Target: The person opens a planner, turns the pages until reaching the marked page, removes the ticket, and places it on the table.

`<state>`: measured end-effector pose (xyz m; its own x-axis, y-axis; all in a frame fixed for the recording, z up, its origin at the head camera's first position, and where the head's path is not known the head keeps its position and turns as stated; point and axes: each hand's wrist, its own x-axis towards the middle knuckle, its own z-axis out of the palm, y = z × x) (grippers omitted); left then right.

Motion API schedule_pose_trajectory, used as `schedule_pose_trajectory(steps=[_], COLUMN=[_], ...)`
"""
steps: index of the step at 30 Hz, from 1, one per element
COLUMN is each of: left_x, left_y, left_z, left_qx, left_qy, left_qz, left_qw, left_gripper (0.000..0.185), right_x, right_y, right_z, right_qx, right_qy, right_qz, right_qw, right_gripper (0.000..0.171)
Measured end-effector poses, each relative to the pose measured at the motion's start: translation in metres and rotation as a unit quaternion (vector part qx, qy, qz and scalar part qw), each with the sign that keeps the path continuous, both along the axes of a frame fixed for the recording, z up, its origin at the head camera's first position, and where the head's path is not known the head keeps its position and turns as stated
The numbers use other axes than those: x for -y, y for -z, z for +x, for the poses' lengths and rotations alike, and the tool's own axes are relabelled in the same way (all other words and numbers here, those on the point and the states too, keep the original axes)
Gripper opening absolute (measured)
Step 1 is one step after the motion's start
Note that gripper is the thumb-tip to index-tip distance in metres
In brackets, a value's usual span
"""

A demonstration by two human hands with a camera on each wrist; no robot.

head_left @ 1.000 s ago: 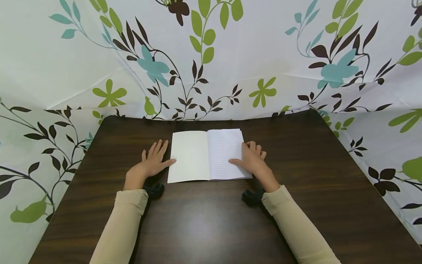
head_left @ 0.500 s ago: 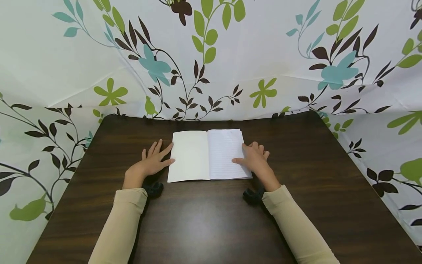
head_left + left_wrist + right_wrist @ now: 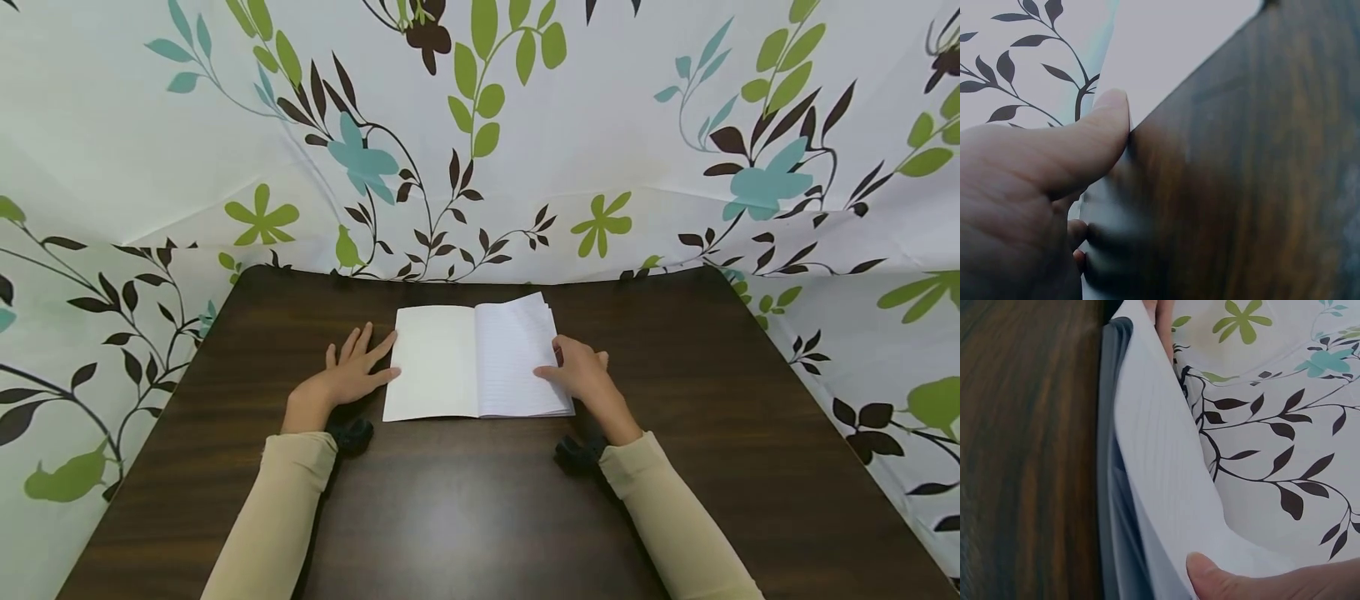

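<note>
An open notebook (image 3: 438,362) lies on the dark table, a blank page on its left side and a ruled page (image 3: 512,358) on its right. My left hand (image 3: 341,383) is spread beside it, with the thumb and index fingertip at the left edge. In the left wrist view the thumb (image 3: 1094,140) meets the pale page's edge. At the opposite edge, my right hand (image 3: 587,371) pinches the ruled page, thumb on top and fingers curled at its side. The right wrist view shows this page (image 3: 1160,444) bowed up from the sheets under it.
The wood-grain table (image 3: 457,508) extends on all sides of the notebook. Behind it hangs a white cloth (image 3: 517,192) printed with leaves and flowers. A black wrist camera (image 3: 351,435) sits beneath the left wrist, another (image 3: 577,456) beneath the right.
My right fingers have curled in at the page edge, and the ruled page's upper right corner has risen. My left index fingertip has come to the notebook's left edge.
</note>
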<state>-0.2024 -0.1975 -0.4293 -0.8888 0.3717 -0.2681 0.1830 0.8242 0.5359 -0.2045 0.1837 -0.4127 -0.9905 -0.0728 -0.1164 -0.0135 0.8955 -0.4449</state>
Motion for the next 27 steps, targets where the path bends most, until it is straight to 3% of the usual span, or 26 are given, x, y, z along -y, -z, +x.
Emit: schedule_pose_trajectory(steps=[8,13,19,27], left_x=[0.001,0.001,0.0,0.0], left_y=[0.002,0.001,-0.001,0.001], left_z=[0.002,0.0,-0.001,0.0], left_qx=[0.0,-0.004,-0.008,-0.009], left_qy=[0.003,0.005,0.008,0.008], left_qz=[-0.003,-0.003,-0.013,-0.009], left_qw=[1.0,1.0,0.9998,0.9999], left_gripper=[0.072,0.072,0.071,0.072], right_x=[-0.009,-0.013,-0.009,0.002], right_y=[0.0,-0.004,-0.009,-0.011], right_z=[-0.002,-0.004,-0.001,-0.001], right_qx=[0.013,-0.002,-0.02,-0.062], right_qy=[-0.042,-0.035,-0.024,-0.013], right_qz=[-0.049,-0.087,-0.163,-0.214], right_qw=[0.998,0.996,0.986,0.975], right_gripper=[0.026,0.032,0.04,0.043])
